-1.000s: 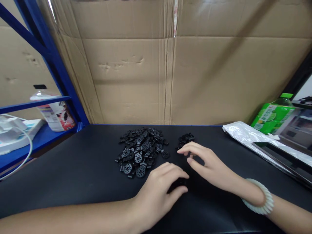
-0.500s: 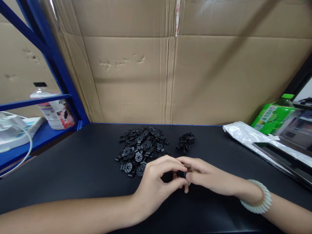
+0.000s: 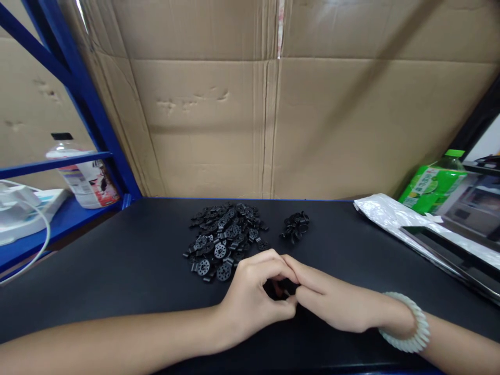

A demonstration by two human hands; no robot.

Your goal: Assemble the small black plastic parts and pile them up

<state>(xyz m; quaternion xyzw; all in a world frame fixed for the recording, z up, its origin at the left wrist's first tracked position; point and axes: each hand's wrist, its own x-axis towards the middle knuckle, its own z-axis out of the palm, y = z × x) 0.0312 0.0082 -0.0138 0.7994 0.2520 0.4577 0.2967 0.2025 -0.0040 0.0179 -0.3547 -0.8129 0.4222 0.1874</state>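
Observation:
My left hand [image 3: 255, 291] curls its thumb and fingers round a small black plastic part [image 3: 289, 286], of which only a sliver shows. Against its fingertips, my right hand [image 3: 332, 297] is closed on the same part, its fingers largely hiding it. Just beyond the left hand lies a big pile of black plastic clips with round, perforated discs [image 3: 224, 234]. A smaller heap of black pieces [image 3: 296, 226] sits to the right of that pile, beyond the hands.
Both heaps rest on a black tabletop [image 3: 117, 271] backed by a cardboard wall [image 3: 203, 130]. Silvery wrapping [image 3: 385, 208] and a dark-framed flat object [image 3: 441, 242] lie at the right, near a green-labelled bottle [image 3: 435, 182]. A blue shelf [image 3: 74, 216] holds another bottle [image 3: 84, 179] and a power strip [image 3: 29, 213].
The right hand has turned and closed further over the black part, which is now mostly covered. The camera view has shifted slightly. Both heaps look the same.

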